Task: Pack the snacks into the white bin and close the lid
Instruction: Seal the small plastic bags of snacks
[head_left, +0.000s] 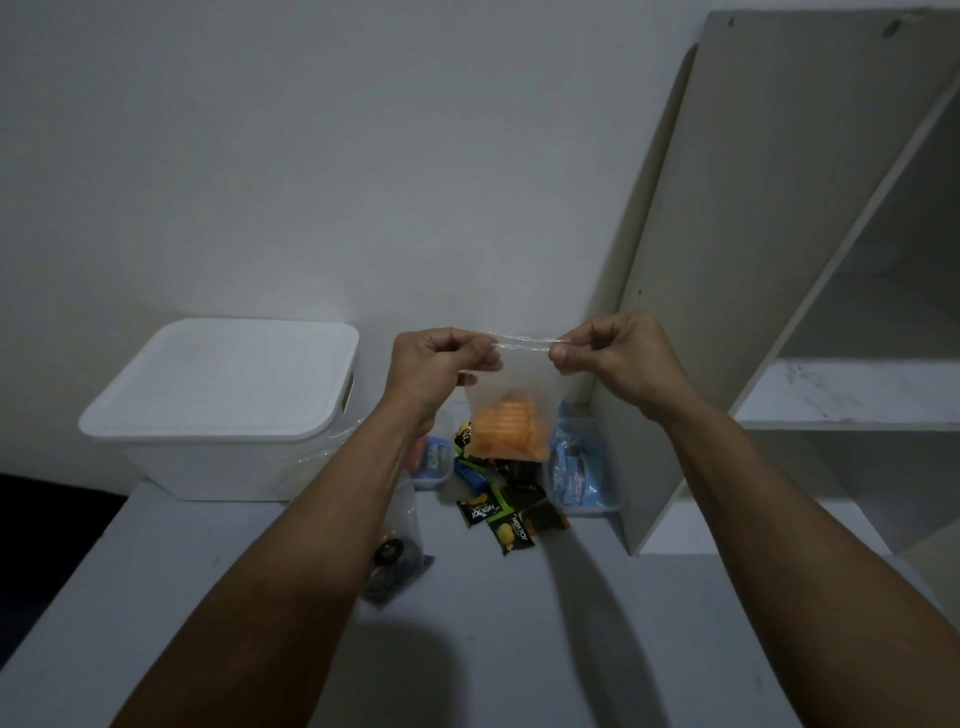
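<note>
Nearest on the desk (519, 649), just under the left forearm, lies a clear bag of dark round snacks (393, 564), close enough that a dropped elbow could sweep it toward the front edge. Beyond it sits a loose scatter of dark snack packets (501, 514), flanked by a small clear tub with a blue packet (431, 462) on the left and a clear tub of blue wrappers (579, 475) on the right.

Above that scatter, both hands hold a clear zip bag (511, 400) of orange snacks in the air by its top strip: the left hand (441, 369) pinches one end, the right hand (608, 353) pinches the other, fingers curled on the plastic. Whether the seal is fully pressed shut cannot be told. If it is not, the orange pieces could spill once the bag tips. The weight hangs low, so a slack pinch would likely let the thin film slip and drop onto the packets below.

Farther left, the white bin (218, 457) stands near the wall with its lid (228, 379) on. Nothing can go in until that lid comes off, and both hands are occupied. A shelf unit (841, 395) stands at the right.
</note>
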